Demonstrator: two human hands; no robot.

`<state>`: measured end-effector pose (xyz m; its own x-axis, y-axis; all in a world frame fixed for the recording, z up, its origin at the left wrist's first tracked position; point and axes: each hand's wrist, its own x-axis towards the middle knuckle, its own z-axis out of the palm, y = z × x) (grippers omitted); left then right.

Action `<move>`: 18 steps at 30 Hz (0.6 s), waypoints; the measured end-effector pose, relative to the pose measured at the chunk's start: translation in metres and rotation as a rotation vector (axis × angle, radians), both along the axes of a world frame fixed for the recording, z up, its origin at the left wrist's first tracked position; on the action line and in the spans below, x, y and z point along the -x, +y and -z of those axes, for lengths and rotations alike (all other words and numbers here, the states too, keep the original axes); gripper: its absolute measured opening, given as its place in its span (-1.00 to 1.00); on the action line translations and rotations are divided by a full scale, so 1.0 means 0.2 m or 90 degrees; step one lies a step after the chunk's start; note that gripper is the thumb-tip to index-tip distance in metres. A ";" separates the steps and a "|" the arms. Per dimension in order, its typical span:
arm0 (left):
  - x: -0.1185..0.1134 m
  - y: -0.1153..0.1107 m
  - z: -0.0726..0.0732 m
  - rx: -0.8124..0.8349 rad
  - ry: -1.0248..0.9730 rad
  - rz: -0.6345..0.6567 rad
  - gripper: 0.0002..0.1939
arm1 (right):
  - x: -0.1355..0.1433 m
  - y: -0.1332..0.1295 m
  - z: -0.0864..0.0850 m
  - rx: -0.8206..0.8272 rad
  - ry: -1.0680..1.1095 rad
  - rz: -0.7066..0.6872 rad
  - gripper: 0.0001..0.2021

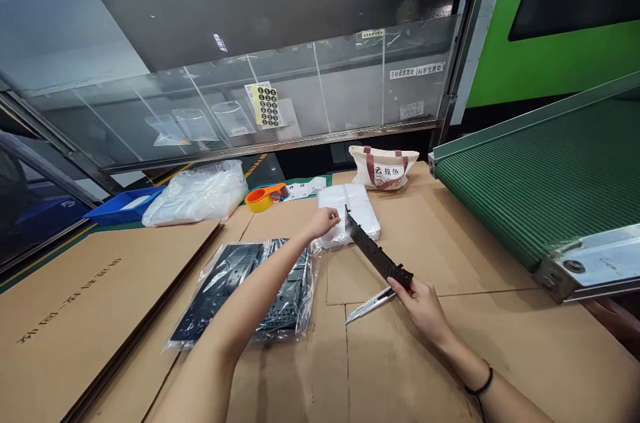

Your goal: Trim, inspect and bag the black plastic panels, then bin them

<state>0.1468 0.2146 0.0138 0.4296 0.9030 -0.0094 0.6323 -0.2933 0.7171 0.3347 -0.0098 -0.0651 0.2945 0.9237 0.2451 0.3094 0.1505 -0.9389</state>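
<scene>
My right hand [420, 306] grips the lower end of a long, thin black perforated part [373, 249], which slants up to the left. Beneath that hand, a silver utility knife [369, 305] lies on the cardboard. My left hand [325, 221] is closed in a pinch over the near left side of a stack of clear plastic bags [363, 209]; anything between its fingertips is too small to tell. Black panels in clear plastic [217, 289] lie below and left of my left hand, partly hidden by my forearm.
Flat cardboard [110, 303] is stacked at left. Behind are a blue tray [123, 205], a bulky plastic bundle [200, 193], an orange tape dispenser [265, 196] and a cloth bag [385, 167]. A green conveyor [545, 169] borders the right; a clear pocketed panel [350, 89] spans the back.
</scene>
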 end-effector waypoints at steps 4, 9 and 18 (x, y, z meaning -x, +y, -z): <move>-0.02 -0.01 -0.06 0.026 -0.181 -0.092 -0.75 | 0.00 0.00 -0.02 0.001 -0.013 -0.009 -0.61; -0.04 -0.04 -0.12 0.040 -0.262 -0.138 -0.79 | 0.00 0.01 -0.01 0.039 0.050 0.001 -0.58; 0.12 -0.22 -0.17 0.026 -0.096 -0.081 -0.73 | -0.07 0.01 -0.09 0.087 0.572 -0.027 -0.61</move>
<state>0.1229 0.1708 0.0468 0.3109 0.9504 0.0087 0.5473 -0.1865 0.8159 0.3490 -0.0073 -0.0470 0.2866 0.9424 -0.1723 -0.5509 0.0150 -0.8344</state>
